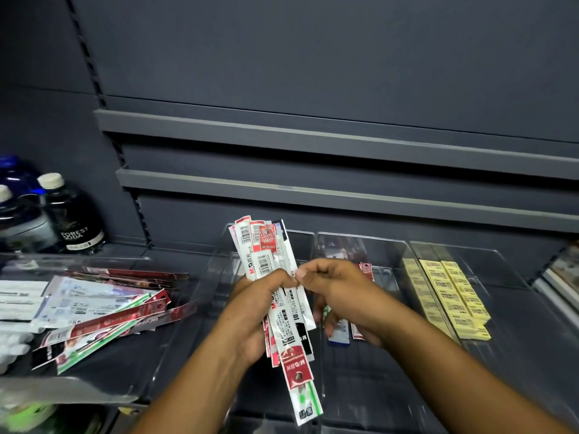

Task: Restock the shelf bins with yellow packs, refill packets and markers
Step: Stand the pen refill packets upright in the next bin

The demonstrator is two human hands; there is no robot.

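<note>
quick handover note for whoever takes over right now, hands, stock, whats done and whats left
Left hand: grip shut on a fanned bunch of refill packets above the middle clear bin.
Right hand: pinching one packet at the bunch.
Done: yellow packs lie in rows in the right-hand bin; a few packets lie in the bin beside it.
Left: bin the held bunch and the loose pile of packets on the left. No markers clearly visible.

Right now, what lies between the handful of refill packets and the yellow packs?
Head view: the right hand, over a clear bin holding a few packets.
</note>
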